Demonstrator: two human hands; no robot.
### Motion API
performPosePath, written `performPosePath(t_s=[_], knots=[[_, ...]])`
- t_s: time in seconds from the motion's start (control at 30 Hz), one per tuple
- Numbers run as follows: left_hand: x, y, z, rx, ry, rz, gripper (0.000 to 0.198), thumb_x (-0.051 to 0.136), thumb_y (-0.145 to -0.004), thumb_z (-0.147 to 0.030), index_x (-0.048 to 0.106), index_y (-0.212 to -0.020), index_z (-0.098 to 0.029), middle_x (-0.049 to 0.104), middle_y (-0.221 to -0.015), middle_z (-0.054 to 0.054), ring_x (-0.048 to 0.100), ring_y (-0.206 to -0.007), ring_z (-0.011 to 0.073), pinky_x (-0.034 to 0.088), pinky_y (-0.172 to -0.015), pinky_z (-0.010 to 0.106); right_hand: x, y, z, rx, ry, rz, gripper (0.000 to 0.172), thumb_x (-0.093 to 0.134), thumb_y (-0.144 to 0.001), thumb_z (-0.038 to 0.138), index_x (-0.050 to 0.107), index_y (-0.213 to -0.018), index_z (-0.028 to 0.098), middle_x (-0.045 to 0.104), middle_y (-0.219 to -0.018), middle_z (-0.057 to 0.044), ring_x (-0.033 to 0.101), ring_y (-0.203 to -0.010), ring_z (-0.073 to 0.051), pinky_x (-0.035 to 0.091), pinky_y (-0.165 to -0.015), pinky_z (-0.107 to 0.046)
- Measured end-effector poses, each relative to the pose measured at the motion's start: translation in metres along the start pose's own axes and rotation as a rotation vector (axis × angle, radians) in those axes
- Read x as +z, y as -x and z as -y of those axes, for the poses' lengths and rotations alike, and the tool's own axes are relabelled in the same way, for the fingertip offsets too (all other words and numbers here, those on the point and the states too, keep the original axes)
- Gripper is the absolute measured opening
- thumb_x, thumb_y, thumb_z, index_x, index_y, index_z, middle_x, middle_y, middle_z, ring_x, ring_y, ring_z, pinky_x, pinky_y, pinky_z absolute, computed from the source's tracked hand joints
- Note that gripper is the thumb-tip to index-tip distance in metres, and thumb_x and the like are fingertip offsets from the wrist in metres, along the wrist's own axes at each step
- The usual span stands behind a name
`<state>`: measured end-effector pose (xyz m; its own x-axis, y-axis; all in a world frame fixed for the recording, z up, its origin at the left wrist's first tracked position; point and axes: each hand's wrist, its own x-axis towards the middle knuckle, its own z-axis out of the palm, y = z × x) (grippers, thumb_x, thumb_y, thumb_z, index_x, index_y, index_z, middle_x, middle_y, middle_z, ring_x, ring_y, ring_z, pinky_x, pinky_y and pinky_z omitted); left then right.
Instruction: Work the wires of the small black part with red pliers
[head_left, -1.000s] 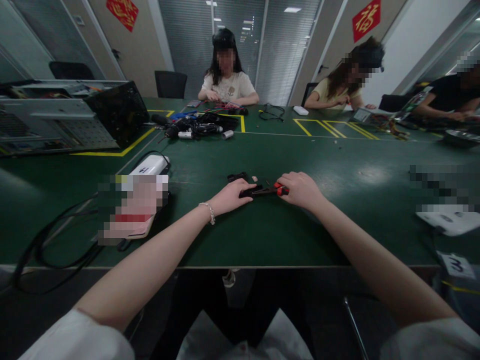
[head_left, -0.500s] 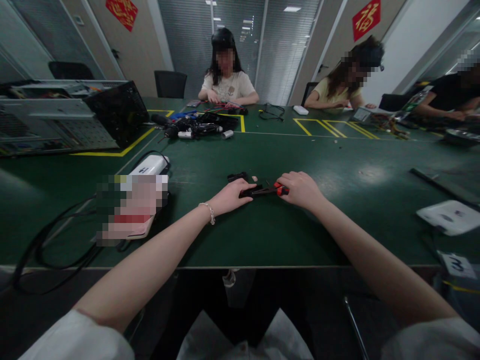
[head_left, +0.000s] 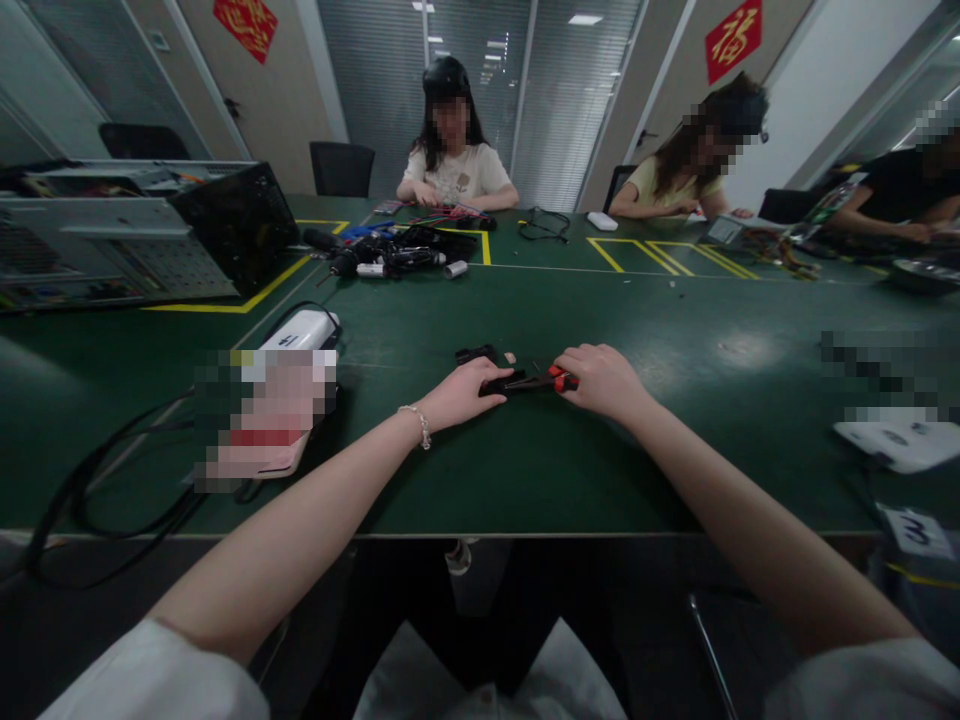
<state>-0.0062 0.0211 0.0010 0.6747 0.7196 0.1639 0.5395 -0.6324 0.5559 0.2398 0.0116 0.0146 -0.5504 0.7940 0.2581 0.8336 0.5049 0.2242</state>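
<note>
My left hand (head_left: 469, 390) pinches a small black part (head_left: 504, 384) between thumb and fingers, low over the green table. My right hand (head_left: 604, 382) is closed around the red handles of pliers (head_left: 538, 383). The dark jaws of the pliers point left and meet the black part; whether they grip it I cannot tell. Just beyond my left hand lies a small black piece (head_left: 474, 354), with a tiny pinkish bit (head_left: 510, 357) beside it.
On the left are a phone (head_left: 274, 440), a white power bank (head_left: 300, 330) and black cables (head_left: 82, 500). A computer case (head_left: 150, 235) stands behind them. A drill and other loose items (head_left: 390, 250) lie farther back. At right is a white device (head_left: 900, 437). Several people sit across the table.
Both hands, the black part and the pliers stay in nearly the same place. No clear movement shows.
</note>
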Motion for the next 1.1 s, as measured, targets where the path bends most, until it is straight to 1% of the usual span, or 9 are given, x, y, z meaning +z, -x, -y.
performPosePath(t_s=[0.2, 0.6, 0.8, 1.1], knots=[[-0.0012, 0.0004, -0.0034, 0.002, -0.014, -0.011, 0.045, 0.056, -0.082, -0.024, 0.048, -0.126, -0.019, 0.053, -0.106, 0.007, 0.052, -0.095, 0.0182, 0.040, -0.088, 0.034, 0.0001, -0.0001, 0.0005, 0.000, 0.029, -0.001, 0.021, 0.050, -0.074, 0.030, 0.060, -0.087, 0.017, 0.063, -0.084, -0.008, 0.052, -0.077, -0.020, 0.031, -0.064, -0.031], [-0.0012, 0.0006, -0.0021, 0.007, 0.000, -0.017, 0.045, 0.056, -0.081, -0.025, 0.049, -0.125, -0.018, 0.054, -0.108, 0.007, 0.053, -0.096, 0.0188, 0.042, -0.087, 0.034, -0.0003, 0.0003, 0.0005, 0.004, 0.013, 0.005, 0.022, 0.051, -0.072, 0.030, 0.060, -0.088, 0.017, 0.063, -0.087, -0.008, 0.053, -0.078, -0.021, 0.032, -0.066, -0.030], [-0.0011, 0.0011, -0.0019, 0.000, 0.013, -0.007, 0.046, 0.056, -0.082, -0.027, 0.048, -0.126, -0.020, 0.052, -0.111, 0.007, 0.052, -0.098, 0.0187, 0.042, -0.088, 0.033, -0.0008, 0.0010, 0.0010, 0.000, 0.012, 0.001, 0.022, 0.051, -0.073, 0.030, 0.059, -0.088, 0.017, 0.062, -0.087, -0.008, 0.052, -0.079, -0.021, 0.033, -0.066, -0.030], [-0.0021, 0.0012, -0.0042, -0.009, 0.005, -0.005, 0.045, 0.056, -0.082, -0.026, 0.048, -0.125, -0.019, 0.053, -0.109, 0.006, 0.053, -0.097, 0.0183, 0.042, -0.088, 0.033, 0.0018, 0.0004, 0.0001, 0.003, 0.018, 0.007, 0.022, 0.052, -0.073, 0.030, 0.059, -0.088, 0.017, 0.062, -0.087, -0.007, 0.052, -0.079, -0.020, 0.032, -0.065, -0.030]])
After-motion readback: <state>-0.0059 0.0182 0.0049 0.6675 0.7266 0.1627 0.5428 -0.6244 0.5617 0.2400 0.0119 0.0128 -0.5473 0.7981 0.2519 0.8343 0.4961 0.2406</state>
